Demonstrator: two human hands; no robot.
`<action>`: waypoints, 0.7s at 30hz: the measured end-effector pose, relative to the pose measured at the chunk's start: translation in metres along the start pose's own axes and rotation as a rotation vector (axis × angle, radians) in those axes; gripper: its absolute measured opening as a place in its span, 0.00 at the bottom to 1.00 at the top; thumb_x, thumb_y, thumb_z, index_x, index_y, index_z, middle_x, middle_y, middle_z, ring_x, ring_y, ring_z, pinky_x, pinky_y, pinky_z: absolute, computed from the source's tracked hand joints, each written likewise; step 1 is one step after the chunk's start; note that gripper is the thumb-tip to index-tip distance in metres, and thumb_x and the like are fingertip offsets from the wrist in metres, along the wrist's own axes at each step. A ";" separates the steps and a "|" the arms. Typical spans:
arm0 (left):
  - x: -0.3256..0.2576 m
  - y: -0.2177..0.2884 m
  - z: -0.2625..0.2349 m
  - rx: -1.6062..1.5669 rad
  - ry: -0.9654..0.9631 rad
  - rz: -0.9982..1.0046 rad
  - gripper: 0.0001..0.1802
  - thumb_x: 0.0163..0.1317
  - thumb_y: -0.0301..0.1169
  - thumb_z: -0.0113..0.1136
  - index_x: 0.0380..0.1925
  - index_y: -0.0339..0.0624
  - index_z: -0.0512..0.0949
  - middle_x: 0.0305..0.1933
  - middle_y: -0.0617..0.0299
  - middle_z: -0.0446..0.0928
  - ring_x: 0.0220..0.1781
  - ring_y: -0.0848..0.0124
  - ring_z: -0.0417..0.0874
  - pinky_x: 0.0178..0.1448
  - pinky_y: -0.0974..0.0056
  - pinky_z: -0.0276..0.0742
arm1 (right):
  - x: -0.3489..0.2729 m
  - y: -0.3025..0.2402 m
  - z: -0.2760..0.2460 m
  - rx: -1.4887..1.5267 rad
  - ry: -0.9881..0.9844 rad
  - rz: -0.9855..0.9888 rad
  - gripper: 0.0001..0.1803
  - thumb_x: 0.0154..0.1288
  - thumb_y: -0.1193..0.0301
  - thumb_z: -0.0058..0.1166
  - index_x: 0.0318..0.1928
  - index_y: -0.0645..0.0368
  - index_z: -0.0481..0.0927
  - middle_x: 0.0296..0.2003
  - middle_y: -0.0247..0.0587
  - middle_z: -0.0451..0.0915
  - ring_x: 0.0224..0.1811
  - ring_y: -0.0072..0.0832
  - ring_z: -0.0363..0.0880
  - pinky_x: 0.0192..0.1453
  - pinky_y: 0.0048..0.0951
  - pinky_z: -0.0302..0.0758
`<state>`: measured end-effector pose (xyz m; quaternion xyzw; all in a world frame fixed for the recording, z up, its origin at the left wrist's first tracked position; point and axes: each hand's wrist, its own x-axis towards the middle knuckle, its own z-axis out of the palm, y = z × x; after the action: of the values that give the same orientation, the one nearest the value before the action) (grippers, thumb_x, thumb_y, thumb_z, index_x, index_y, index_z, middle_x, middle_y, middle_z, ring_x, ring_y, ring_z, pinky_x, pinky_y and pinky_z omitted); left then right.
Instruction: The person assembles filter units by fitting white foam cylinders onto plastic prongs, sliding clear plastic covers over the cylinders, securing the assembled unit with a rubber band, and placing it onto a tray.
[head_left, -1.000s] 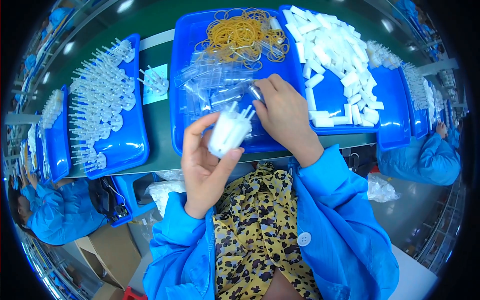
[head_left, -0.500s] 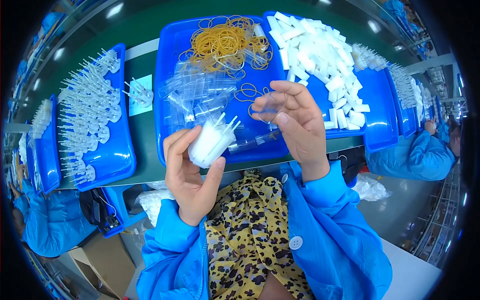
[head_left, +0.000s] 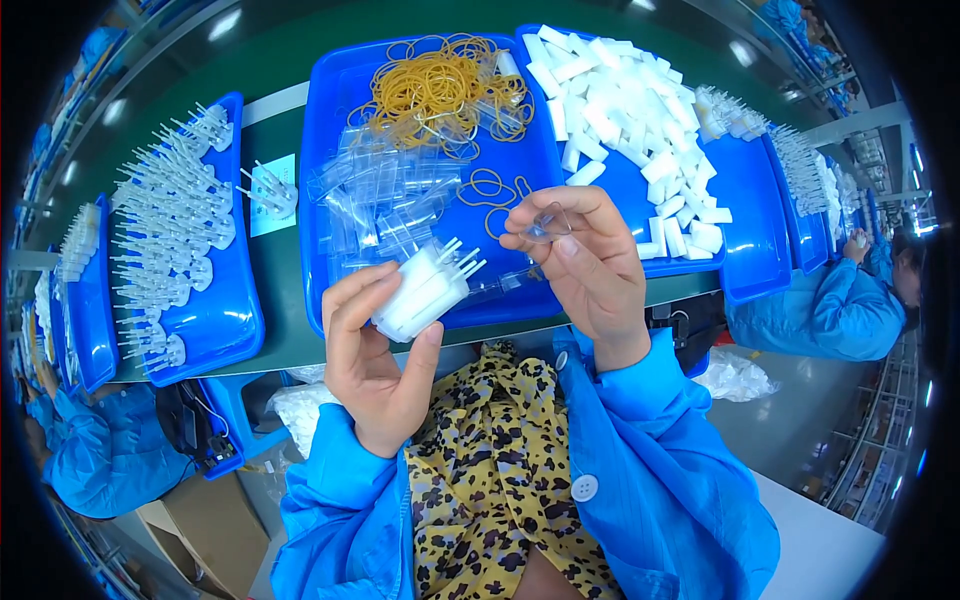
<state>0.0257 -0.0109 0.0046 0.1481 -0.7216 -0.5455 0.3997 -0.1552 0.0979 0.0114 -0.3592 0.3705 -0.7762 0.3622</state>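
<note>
My left hand [head_left: 375,350] grips a small stack of white plastic pieces with thin prongs [head_left: 425,288] pointing up and to the right. My right hand [head_left: 590,265] pinches a small clear plastic bag [head_left: 547,222] between thumb and fingers, just right of the prongs. Both hands hover over the near edge of a blue tray [head_left: 330,180] that holds a pile of clear bags [head_left: 390,200] and a heap of yellow rubber bands [head_left: 440,90].
A second blue tray [head_left: 745,190] at the right holds white foam blocks [head_left: 630,110]. A blue tray [head_left: 235,320] at the left carries rows of pronged white pieces [head_left: 170,220]. Other people in blue coats sit at the far right [head_left: 840,310] and lower left [head_left: 100,450].
My right hand has lifted a clear bag off the tray and brought it up beside the white pieces. My left hand has stayed around the stack.
</note>
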 end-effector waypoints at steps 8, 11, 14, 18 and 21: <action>-0.001 0.000 -0.001 -0.005 -0.005 0.003 0.26 0.56 0.16 0.60 0.56 0.34 0.67 0.60 0.51 0.62 0.62 0.62 0.69 0.64 0.58 0.71 | -0.001 0.001 0.001 -0.019 -0.035 -0.035 0.16 0.71 0.73 0.46 0.57 0.65 0.70 0.51 0.47 0.74 0.58 0.33 0.73 0.63 0.40 0.70; -0.002 0.001 -0.001 -0.002 -0.001 0.000 0.26 0.56 0.16 0.60 0.56 0.34 0.67 0.60 0.51 0.62 0.62 0.63 0.69 0.64 0.58 0.71 | -0.001 0.002 0.002 -0.008 -0.049 -0.033 0.16 0.71 0.73 0.46 0.56 0.66 0.70 0.52 0.47 0.74 0.59 0.34 0.72 0.64 0.41 0.69; -0.001 0.000 0.000 0.012 0.035 0.029 0.25 0.55 0.16 0.61 0.54 0.34 0.69 0.59 0.51 0.63 0.60 0.63 0.71 0.59 0.61 0.75 | -0.001 0.001 0.005 -0.031 -0.018 -0.045 0.16 0.70 0.73 0.46 0.55 0.67 0.71 0.51 0.46 0.73 0.54 0.30 0.74 0.58 0.33 0.72; 0.000 -0.002 0.003 -0.002 0.048 0.053 0.24 0.54 0.15 0.62 0.53 0.34 0.71 0.58 0.50 0.63 0.57 0.62 0.72 0.56 0.64 0.78 | -0.006 -0.014 -0.001 -0.110 0.071 0.058 0.18 0.68 0.70 0.48 0.54 0.68 0.74 0.42 0.38 0.75 0.39 0.20 0.71 0.42 0.22 0.67; 0.000 -0.003 0.003 -0.006 0.062 0.067 0.22 0.54 0.16 0.63 0.51 0.34 0.75 0.57 0.50 0.64 0.56 0.62 0.73 0.56 0.62 0.76 | -0.006 -0.023 0.011 -0.234 0.008 0.142 0.19 0.66 0.70 0.49 0.54 0.68 0.75 0.36 0.33 0.74 0.34 0.16 0.67 0.37 0.18 0.63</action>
<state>0.0230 -0.0102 0.0015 0.1393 -0.7118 -0.5291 0.4404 -0.1505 0.1100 0.0339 -0.3689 0.4845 -0.7014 0.3705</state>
